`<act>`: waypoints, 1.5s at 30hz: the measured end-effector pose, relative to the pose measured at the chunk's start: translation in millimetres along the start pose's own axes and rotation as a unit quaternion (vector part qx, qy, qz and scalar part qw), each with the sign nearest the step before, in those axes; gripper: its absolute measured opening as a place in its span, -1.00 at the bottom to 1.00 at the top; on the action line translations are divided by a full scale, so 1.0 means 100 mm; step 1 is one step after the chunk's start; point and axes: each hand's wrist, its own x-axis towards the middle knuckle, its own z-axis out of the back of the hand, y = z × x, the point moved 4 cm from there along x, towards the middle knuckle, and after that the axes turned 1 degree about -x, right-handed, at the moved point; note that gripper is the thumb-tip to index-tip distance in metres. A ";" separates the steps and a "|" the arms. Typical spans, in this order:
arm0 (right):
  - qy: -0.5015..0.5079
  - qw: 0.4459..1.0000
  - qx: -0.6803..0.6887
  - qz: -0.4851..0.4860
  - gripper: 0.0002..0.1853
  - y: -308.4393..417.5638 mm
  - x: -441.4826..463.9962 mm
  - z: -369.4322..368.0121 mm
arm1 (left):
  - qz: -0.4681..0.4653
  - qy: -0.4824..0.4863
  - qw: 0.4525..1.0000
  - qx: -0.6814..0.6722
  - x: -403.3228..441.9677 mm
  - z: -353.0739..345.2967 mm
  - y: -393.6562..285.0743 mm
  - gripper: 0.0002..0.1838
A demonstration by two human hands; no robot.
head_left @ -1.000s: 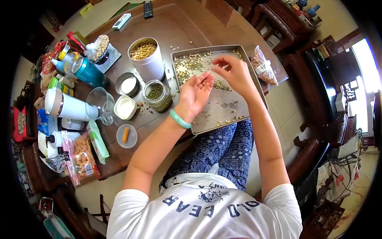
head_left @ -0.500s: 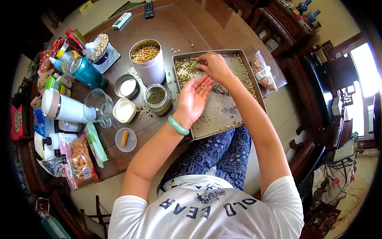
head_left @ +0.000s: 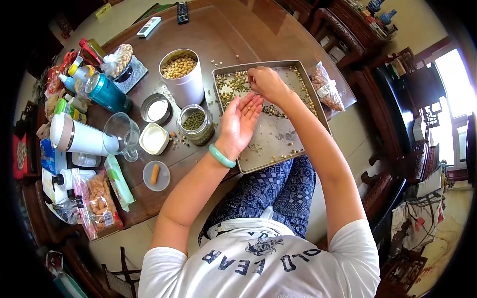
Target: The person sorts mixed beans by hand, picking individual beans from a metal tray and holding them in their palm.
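A: State progress.
B: Judged partway. The worktop (head_left: pixel 233 30) supports the metal tray (head_left: pixel 268 144), where mixed beans (head_left: pixel 238 84) remain, mainly in the far half. Beside the tray, the white canister (head_left: pixel 185 90) holds yellow beans (head_left: pixel 180 66) nearly to its rim; the glass jar (head_left: pixel 198 133) holds green beans (head_left: pixel 194 120).
A: State clearance.
B: The tray overhangs the worktop edge. Its far rim stands close to the right hand (head_left: pixel 270 84); its near half, thinly scattered, offers working room.
A: State hand condition.
B: Right: fingertips drawn narrow; any grip cannot be determined. Left hand (head_left: pixel 239 121): palm upward, spread, bearing a few loose beans (head_left: pixel 249 108).
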 end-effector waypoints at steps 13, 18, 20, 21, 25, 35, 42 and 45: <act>0.048 0.969 0.241 -0.039 -0.84 0.18 -0.28 0.58 | -0.012 0.014 0.998 -0.053 0.03 0.02 0.00 -0.46; 0.012 0.974 0.225 -0.014 -0.81 0.19 -0.33 0.68 | -0.026 0.020 0.998 -0.062 0.03 0.03 -0.01 -0.46; 0.001 0.983 0.184 -0.019 -0.81 0.06 -0.30 0.59 | -0.023 0.018 0.998 -0.059 0.05 0.06 -0.01 -0.46; -0.009 0.990 0.141 -0.023 -0.81 -0.01 -0.28 0.54 | -0.021 0.016 0.998 -0.057 0.07 0.07 -0.01 -0.45; -0.031 0.996 0.079 0.009 -0.84 -0.10 -0.27 0.25 | -0.029 -0.002 0.999 -0.042 0.03 0.03 -0.02 -0.41; -0.043 0.996 0.011 0.072 -0.87 -0.09 -0.25 0.13 | -0.023 0.002 0.999 -0.042 0.04 0.04 -0.02 -0.36; 0.005 0.985 0.172 0.001 -0.79 0.22 -0.41 0.60 | -0.029 0.006 0.998 -0.054 0.04 0.03 -0.01 -0.35; 0.003 0.979 0.201 0.006 -0.74 0.36 -0.54 0.74 | -0.023 0.013 0.998 -0.065 0.02 0.01 0.00 -0.36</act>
